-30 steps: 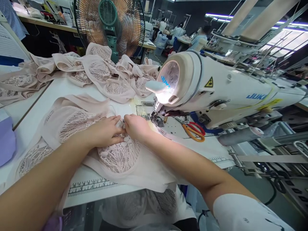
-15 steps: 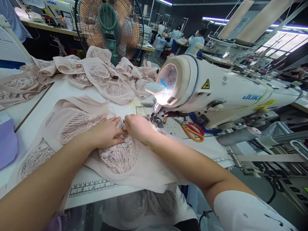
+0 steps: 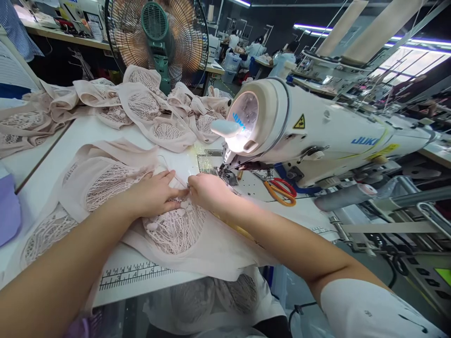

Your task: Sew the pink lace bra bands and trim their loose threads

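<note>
A pale pink garment of sheer fabric with rounded lace panels (image 3: 176, 230) lies spread over the white table, part of it hanging past the front edge. My left hand (image 3: 155, 193) rests flat on the lace, fingers spread. Just right of those fingertips, my right hand (image 3: 207, 191) is closed in a pinch at the garment's edge; the pinched spot is mostly hidden by the fingers. Close behind the right hand are the presser foot and needle area (image 3: 228, 174) of the white sewing machine (image 3: 278, 122), whose lamp is lit.
Scissors with orange and red handles (image 3: 282, 191) lie beside the machine bed. More lace pieces (image 3: 141, 105) are heaped at the back, before a large fan (image 3: 155, 28). A printed ruler (image 3: 134, 274) runs along the front edge. Purple material (image 3: 9, 211) lies far left. Co-workers sit in the background.
My right hand has shifted slightly to the right, away from the left fingertips, still pinched. My left hand stays on the lace. The whole view has moved a little.
</note>
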Tool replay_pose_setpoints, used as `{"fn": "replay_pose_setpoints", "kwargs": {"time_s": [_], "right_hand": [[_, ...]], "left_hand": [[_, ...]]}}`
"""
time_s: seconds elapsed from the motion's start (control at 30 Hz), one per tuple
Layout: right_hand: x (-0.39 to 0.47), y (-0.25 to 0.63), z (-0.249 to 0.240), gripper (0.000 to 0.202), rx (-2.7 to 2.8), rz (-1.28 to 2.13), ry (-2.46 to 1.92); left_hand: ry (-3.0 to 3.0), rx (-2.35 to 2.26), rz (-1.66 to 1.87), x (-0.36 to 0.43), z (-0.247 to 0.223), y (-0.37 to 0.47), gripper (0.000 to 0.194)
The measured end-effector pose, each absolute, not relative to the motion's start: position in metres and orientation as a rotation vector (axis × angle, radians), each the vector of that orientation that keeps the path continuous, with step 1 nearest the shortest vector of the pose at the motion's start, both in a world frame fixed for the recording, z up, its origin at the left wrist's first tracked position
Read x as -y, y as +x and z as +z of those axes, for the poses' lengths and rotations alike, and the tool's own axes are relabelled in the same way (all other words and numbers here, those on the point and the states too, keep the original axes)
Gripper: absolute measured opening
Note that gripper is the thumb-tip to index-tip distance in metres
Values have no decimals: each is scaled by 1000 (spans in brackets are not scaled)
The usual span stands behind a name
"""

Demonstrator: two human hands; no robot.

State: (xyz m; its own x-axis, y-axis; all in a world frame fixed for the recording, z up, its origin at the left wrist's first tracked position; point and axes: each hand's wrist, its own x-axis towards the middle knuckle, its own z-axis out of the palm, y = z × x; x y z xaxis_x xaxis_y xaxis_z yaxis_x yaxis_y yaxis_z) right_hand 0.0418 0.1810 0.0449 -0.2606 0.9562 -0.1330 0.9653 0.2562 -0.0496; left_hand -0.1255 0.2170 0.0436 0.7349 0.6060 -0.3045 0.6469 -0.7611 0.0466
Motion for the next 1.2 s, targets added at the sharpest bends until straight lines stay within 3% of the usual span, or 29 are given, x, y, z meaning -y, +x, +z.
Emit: {"fn": "replay_pose_setpoints", "kwargs": {"time_s": [0.77, 0.97, 1.07, 1.2], "right_hand": [[-162, 48, 39, 15, -2431, -151, 1882], [-129, 68, 48, 13, -2379, -292, 2140], [-117, 72, 42, 13, -2435, -565, 2272], [-112, 70, 36, 14, -2398, -665, 2244]], "left_hand": [[2769, -980, -397, -220, 41, -129, 41], [2840, -1105, -189, -216, 40, -126, 43], [3000, -1152, -11, -210, 39, -121, 44], [2966, -944, -77, -200, 39, -116, 39]]}}
